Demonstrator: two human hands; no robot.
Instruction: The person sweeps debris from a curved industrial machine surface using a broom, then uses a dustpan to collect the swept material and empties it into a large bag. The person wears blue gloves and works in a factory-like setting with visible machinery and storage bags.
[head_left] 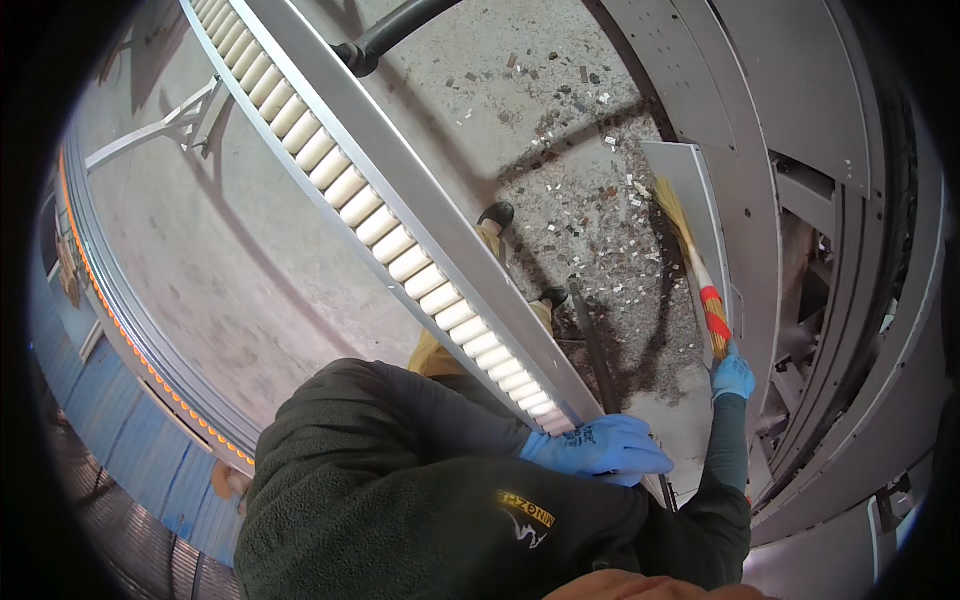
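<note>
My right hand [733,376], in a blue glove, grips the handle of a straw hand broom [703,278] with a red band round it. The broom's yellow bristles point away from me and lie against a grey metal panel [712,205], above the littered floor. My left hand [606,447], also gloved in blue, is closed over the side rail of a roller conveyor [390,235] near its close end. Its fingers lie together, and their undersides are hidden.
Small light and dark scraps [600,205] are scattered over the floor between conveyor and machine panels. A black pole [595,345] stands there near my shoes. Grey machine housing [815,90] lines the right side. Another curved conveyor [130,340] with an orange edge runs at left.
</note>
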